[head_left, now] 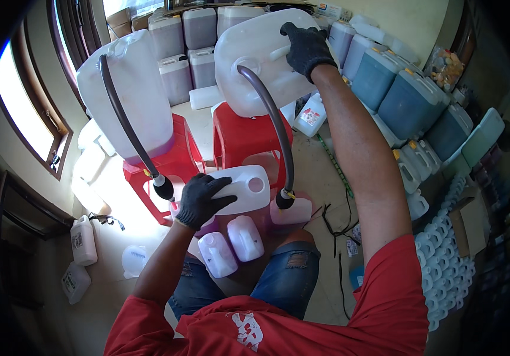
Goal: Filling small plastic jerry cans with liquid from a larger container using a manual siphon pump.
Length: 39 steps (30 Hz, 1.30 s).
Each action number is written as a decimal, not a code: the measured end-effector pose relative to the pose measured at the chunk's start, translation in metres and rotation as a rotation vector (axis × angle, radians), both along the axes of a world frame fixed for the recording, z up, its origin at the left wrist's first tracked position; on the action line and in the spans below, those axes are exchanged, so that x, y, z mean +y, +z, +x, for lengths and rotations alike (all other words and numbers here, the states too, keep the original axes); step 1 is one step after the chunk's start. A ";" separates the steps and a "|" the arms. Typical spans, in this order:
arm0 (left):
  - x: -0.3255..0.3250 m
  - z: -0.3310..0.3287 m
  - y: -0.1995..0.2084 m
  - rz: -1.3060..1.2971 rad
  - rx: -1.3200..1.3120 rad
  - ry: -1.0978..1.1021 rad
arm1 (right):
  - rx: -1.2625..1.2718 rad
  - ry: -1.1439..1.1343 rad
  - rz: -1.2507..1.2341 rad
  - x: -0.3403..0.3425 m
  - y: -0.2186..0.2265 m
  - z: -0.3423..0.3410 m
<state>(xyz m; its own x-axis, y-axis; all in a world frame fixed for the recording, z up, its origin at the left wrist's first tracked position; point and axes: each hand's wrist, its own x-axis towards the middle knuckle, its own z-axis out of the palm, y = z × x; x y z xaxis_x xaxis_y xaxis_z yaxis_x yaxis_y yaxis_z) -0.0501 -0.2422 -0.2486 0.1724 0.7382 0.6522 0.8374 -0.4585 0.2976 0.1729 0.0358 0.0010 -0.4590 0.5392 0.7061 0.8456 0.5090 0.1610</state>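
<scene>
My left hand [203,200], in a black glove, grips a white plastic jug [250,185] whose round mouth faces up at me. High at the right, my right hand [307,48], gloved too, is closed on the handle of a large translucent jerry can [249,47], which tilts on a red stool [243,133]. From that can's mouth a dark hose [274,115] runs down into a jug of purple liquid [290,216]. Another hose [123,115] leaves the upright jerry can [127,89] at the left, ending near pink liquid beside my left hand.
Two small jugs [217,254] with pale purple contents stand between my knees. Filled jerry cans [406,98] line the back and right. Many empty bottles [445,267] are stacked at the right. Black cables [338,228] lie on the floor. A second red stool [187,139] carries the left can.
</scene>
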 end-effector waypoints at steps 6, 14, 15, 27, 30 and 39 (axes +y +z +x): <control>0.076 0.012 -0.117 -0.265 -0.113 -0.090 | 0.027 0.027 0.034 0.008 -0.007 0.005; 0.104 0.001 -0.230 -0.750 -0.214 -0.101 | 0.033 0.124 0.057 0.002 -0.003 -0.003; 0.106 0.000 -0.230 -0.734 -0.184 -0.110 | 0.038 0.135 0.059 0.003 -0.002 -0.006; 0.141 0.035 0.223 0.628 -0.249 -0.095 | 0.030 0.271 0.094 0.031 0.022 0.014; 0.194 0.023 0.258 0.338 0.060 -0.055 | 0.013 0.364 -0.069 0.023 0.032 -0.002; 0.223 0.067 0.264 0.042 0.145 0.122 | 0.132 0.201 0.230 0.029 0.026 -0.004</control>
